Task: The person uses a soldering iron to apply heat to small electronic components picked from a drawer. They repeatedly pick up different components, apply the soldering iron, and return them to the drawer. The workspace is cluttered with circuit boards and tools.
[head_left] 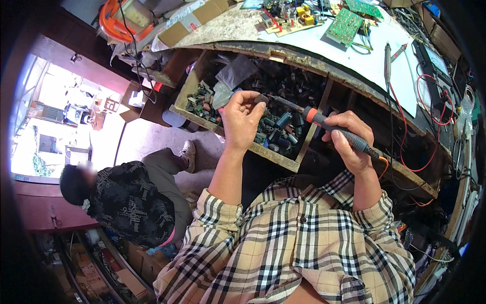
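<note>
My left hand (pixel 241 120) is raised over an open wooden drawer (pixel 201 121), pinching a small dark, roundish part (pixel 261 99) between thumb and fingers. Its exact kind is too small to tell. A soldering iron (pixel 324 121) with a dark grip and red collar is held in my right hand (pixel 354 136). The iron's metal shaft points left, its tip close to the dark part; whether they touch I cannot tell. Beneath both hands, the drawer holds loose electronic components, among them several cylindrical capacitors (pixel 283 120). A clear plastic bag (pixel 237 71) lies on top of them.
Above the drawer, the worktop (pixel 304 42) carries green circuit boards (pixel 344 28) and loose parts. Test probes (pixel 388 63) with red and black leads hang over its right edge. To the left, a person in dark clothes (pixel 134 202) bends beside shelving. An orange reel-like object (pixel 109 23) stands upper left.
</note>
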